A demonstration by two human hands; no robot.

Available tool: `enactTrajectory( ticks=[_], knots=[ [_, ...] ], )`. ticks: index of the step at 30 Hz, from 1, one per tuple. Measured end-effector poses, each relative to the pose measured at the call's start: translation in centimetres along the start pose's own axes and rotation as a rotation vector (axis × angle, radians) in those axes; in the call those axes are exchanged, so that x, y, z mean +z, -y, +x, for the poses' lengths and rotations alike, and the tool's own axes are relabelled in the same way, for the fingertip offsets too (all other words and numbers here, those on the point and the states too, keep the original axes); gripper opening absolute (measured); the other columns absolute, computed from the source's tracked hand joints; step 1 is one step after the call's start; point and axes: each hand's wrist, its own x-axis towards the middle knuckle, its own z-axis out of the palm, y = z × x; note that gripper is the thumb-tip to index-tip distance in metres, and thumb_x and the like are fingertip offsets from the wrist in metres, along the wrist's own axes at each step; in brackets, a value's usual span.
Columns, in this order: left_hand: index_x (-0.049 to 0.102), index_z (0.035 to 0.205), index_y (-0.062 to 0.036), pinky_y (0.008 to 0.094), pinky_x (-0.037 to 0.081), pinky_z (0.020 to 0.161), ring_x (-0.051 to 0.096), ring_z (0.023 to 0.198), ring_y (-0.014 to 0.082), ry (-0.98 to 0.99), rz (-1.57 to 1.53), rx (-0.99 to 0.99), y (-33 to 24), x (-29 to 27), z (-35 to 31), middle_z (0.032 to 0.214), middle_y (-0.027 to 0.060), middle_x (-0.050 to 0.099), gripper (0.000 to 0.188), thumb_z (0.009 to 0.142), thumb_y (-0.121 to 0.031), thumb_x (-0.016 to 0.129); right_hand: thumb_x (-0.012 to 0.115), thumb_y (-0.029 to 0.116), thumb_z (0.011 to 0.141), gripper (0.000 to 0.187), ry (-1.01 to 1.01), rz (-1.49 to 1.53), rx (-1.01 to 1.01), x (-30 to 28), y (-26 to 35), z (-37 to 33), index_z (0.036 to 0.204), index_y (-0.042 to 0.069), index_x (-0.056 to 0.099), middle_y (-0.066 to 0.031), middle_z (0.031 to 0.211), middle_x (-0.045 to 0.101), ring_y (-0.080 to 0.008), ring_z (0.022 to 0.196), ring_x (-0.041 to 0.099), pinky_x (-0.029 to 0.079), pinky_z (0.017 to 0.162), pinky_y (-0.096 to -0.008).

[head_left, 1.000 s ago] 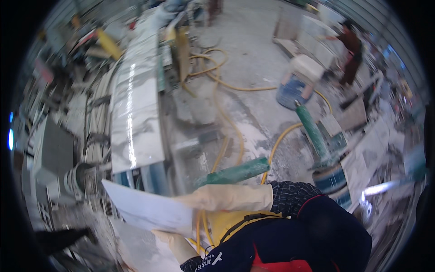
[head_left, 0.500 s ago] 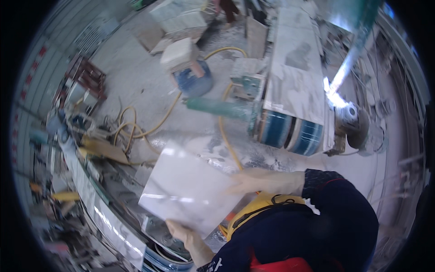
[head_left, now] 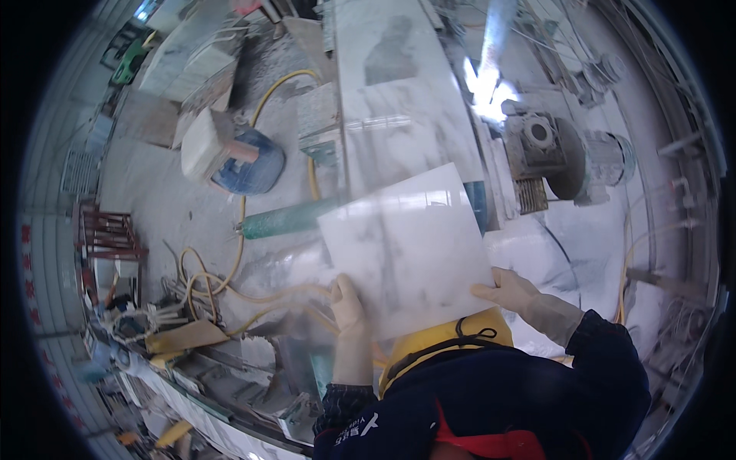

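1. The white slab [head_left: 406, 249], glossy and faintly clouded with grey, is held in front of our body, between our two gloved hands.
2. Our left hand [head_left: 350, 314] grips its left edge: the fingers are closed to about the slab's thickness, the thumb near the edge and the rest partly hidden.
3. Our right hand [head_left: 515, 294] grasps the opposite edge near the lower corner — the thumb laid on the upper face, the other fingers mostly out of sight.
4. Just below the slab we see our yellow apron [head_left: 437, 331].
5. Beyond its far edge stretches a long marble-topped line [head_left: 383, 103]; whether the slab touches it, we cannot tell.
6. Left of us are a green roller [head_left: 287, 221], a yellow hose [head_left: 313, 182] and a blue bucket [head_left: 257, 159]; a grey motor [head_left: 537, 138] stands to the right.
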Motion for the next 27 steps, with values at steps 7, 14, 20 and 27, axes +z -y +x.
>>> enactTrajectory(
  ticks=[7,14,20,27],
  knots=[
    [0.065,0.115,-0.0017,0.0316,0.050,0.073,0.058,0.084,0.0130,0.224,0.209,-0.001,0.9,1.2,1.8,0.094,0.0025,0.061,0.036,0.106,-0.033,0.050,0.075,0.031,0.097,0.044,-0.122,0.293,0.040,3.3,-6.0,-0.6,0.129,0.002,0.069,-0.0120,0.119,0.075,-0.0197,0.109,0.068,0.051,0.098,-0.0333],
    [0.065,0.122,0.0009,0.0327,0.051,0.072,0.060,0.082,0.0144,0.361,0.188,-0.026,1.2,1.6,2.5,0.096,0.0045,0.066,0.042,0.105,-0.035,0.049,0.076,0.023,0.096,0.044,-0.207,0.332,0.034,3.9,-7.1,0.4,0.126,-0.009,0.068,-0.0151,0.116,0.075,-0.0198,0.103,0.070,0.053,0.093,-0.0327],
    [0.064,0.122,0.0018,0.0363,0.052,0.076,0.063,0.087,0.0193,0.358,0.312,0.020,1.7,1.4,4.0,0.098,0.0086,0.068,0.044,0.104,-0.036,0.049,0.076,0.021,0.097,0.043,-0.236,0.373,0.041,4.4,-7.5,1.5,0.125,-0.009,0.068,-0.0142,0.113,0.076,-0.0189,0.099,0.071,0.055,0.091,-0.0319],
    [0.064,0.122,0.0028,0.0410,0.050,0.088,0.065,0.095,0.0264,0.364,0.460,0.159,3.3,1.3,6.7,0.105,0.0169,0.071,0.051,0.104,-0.041,0.045,0.074,0.021,0.099,0.038,-0.192,0.510,-0.007,4.5,-8.3,2.0,0.124,-0.007,0.069,-0.0117,0.112,0.076,-0.0161,0.096,0.071,0.055,0.088,-0.0312]
  ],
)
